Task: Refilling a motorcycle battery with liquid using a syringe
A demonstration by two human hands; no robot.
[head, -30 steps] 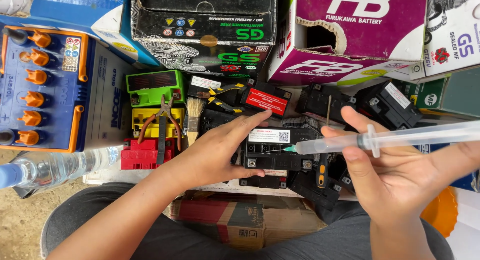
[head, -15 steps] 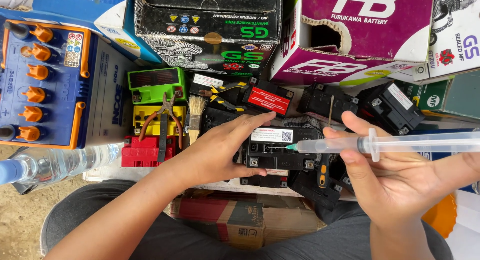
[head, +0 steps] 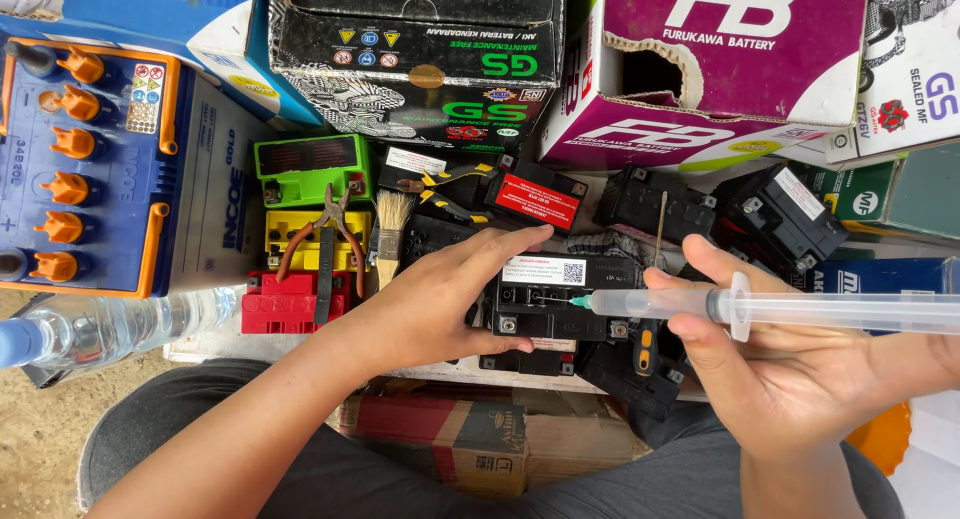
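A small black battery [head: 545, 304] with a white label sits in front of me among other batteries. My left hand [head: 440, 294] grips its left side, fingers reaching over the top edge. My right hand [head: 775, 364] holds a large clear syringe [head: 700, 304] lying sideways. The syringe's green-hubbed tip [head: 578, 302] points left and sits over the battery's top. Its plunger is drawn far out to the right, past the frame edge.
A big blue battery with orange caps [head: 85, 169] stands at left, a clear water bottle [head: 110, 329] below it. Green [head: 310, 169], yellow and red [head: 285, 304] batteries carry pliers [head: 325, 244] and a brush [head: 388, 229]. Black and purple cartons [head: 700, 69] line the back.
The syringe has dropped lower and shifted slightly left, its tip now closer over the battery top. My left hand has stayed on the battery.
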